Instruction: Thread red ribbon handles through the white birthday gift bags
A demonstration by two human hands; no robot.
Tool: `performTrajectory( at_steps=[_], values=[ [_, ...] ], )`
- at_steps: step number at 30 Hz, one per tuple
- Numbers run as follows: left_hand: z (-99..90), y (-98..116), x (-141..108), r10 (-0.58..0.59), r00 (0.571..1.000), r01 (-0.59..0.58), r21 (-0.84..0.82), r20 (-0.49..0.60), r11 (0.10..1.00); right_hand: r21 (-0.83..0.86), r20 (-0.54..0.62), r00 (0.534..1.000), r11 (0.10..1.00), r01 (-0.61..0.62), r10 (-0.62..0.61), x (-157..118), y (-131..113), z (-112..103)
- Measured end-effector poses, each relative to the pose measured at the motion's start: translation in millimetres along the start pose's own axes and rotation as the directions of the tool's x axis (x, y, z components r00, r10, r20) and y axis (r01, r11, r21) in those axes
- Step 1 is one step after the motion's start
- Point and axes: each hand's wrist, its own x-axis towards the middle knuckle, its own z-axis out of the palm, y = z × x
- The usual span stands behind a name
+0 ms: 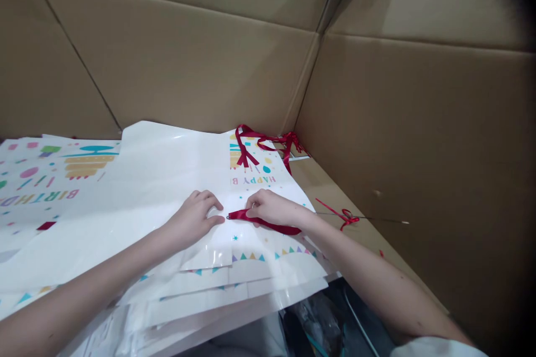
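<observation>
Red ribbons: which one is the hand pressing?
The red ribbon under the right hand. The ribbon at the gift bag's far end and the one on the cardboard touch no hands.

On a stack of printed plastic gift bags [104, 228], the left hand [192, 220], with the right hand [272, 209] just beside it at three o'clock, over a ribbon handle [268, 224]. At twelve o'clock from the hands, on the same stack, a second ribbon [251, 148]. At three o'clock, on a cardboard floor [318, 184], a loose ribbon [345, 216] on a thin rod. Behind all these, cardboard walls [180, 67].
</observation>
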Motion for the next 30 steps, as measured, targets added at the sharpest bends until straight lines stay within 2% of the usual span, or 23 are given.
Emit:
performTrajectory(
  at_steps=[8,16,19,24,30],
  values=[
    [1.5,-3,11,-0.047,0.998,0.048,-0.016,0.032,0.999,-0.026,-0.002,0.999,0.998,-0.054,0.054,3,-3,-2],
    [-8.3,-4,26,0.012,0.991,-0.017,0.032,0.131,0.999,-0.033,-0.02,0.999,0.999,-0.034,0.033,5,6,-1],
    [-11.6,3,24,0.028,0.992,-0.033,0.037,0.12,0.999,-0.03,-0.049,0.999,1.0,-0.006,0.005,3,6,-1],
    [-11.7,11,15,0.053,0.998,-0.056,0.073,0.04,0.996,-0.004,-0.074,0.997,1.0,0.013,-0.014,-1,4,-1],
    [-7.4,10,12,0.069,0.993,-0.086,0.192,0.092,0.978,-0.02,-0.066,0.997,0.999,0.036,-0.038,0,5,2]
  ],
)
